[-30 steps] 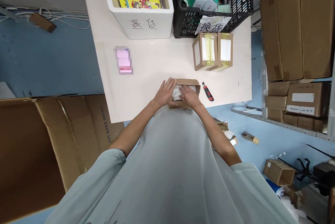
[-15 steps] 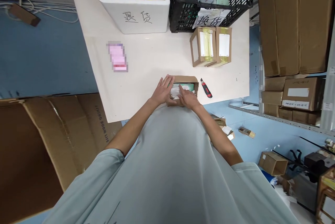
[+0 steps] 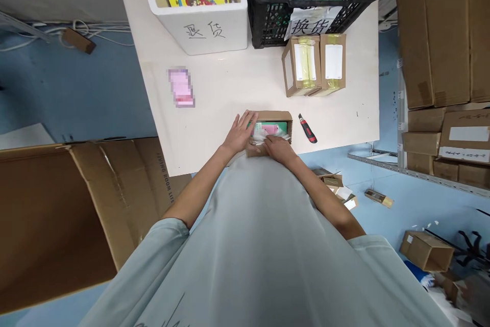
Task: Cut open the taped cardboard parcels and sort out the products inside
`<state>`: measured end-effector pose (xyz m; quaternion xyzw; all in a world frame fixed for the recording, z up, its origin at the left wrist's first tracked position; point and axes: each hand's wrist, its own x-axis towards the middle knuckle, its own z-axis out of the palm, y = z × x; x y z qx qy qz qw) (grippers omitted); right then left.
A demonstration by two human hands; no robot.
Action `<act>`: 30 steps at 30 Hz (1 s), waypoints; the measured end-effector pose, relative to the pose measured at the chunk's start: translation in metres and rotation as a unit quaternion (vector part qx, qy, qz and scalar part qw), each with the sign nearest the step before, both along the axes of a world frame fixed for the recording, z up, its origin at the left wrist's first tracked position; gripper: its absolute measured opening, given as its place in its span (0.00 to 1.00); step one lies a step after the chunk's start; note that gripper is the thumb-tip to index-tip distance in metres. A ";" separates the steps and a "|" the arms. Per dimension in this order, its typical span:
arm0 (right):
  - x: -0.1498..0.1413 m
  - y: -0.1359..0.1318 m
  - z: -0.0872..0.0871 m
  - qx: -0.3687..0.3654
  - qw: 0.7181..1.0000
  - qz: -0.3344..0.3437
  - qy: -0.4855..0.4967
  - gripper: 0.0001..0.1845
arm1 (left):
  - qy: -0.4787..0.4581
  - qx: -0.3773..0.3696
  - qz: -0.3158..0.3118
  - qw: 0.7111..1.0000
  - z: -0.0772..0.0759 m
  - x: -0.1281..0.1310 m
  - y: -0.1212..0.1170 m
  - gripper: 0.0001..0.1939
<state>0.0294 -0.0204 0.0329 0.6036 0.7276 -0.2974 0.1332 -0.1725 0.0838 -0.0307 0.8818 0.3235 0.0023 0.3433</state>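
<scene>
A small open cardboard box point(image 3: 272, 115) sits at the table's near edge, against my shirt. Inside it a green and pink carton point(image 3: 272, 128) shows, with crumpled clear plastic wrap point(image 3: 260, 136) along its near side. My left hand point(image 3: 239, 132) rests over the box's left side, its fingers stretched out and slightly apart. My right hand point(image 3: 279, 149) reaches over the near right side, fingers bent together on the plastic; their tips are partly hidden. To the right of the box lies a red and black utility knife point(image 3: 308, 129).
Two taped cardboard boxes point(image 3: 306, 67) stand before a black plastic crate point(image 3: 264, 26) of green cartons. A white foam bin point(image 3: 214, 31) holds booklets. A blurred pink item point(image 3: 181, 87) lies on the left. A large open carton point(image 3: 126, 184) stands left, below the table.
My right hand has drawn back toward me with the plastic wrap, and more of the green and pink carton shows. My left hand stays on the box. The whole view has shifted slightly.
</scene>
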 end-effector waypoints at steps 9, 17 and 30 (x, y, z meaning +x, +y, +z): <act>0.018 -0.011 -0.007 -0.001 0.998 0.060 0.023 0.27 | 0.033 -0.014 0.022 0.999 0.010 0.007 0.004 0.71; 0.022 -0.006 -0.020 0.015 0.996 0.091 0.023 0.23 | 0.046 0.038 0.096 0.994 0.021 0.026 -0.006 0.41; 0.031 -0.015 -0.029 -0.008 0.995 0.090 0.042 0.28 | 0.101 0.014 0.055 0.993 0.014 0.089 -0.036 0.23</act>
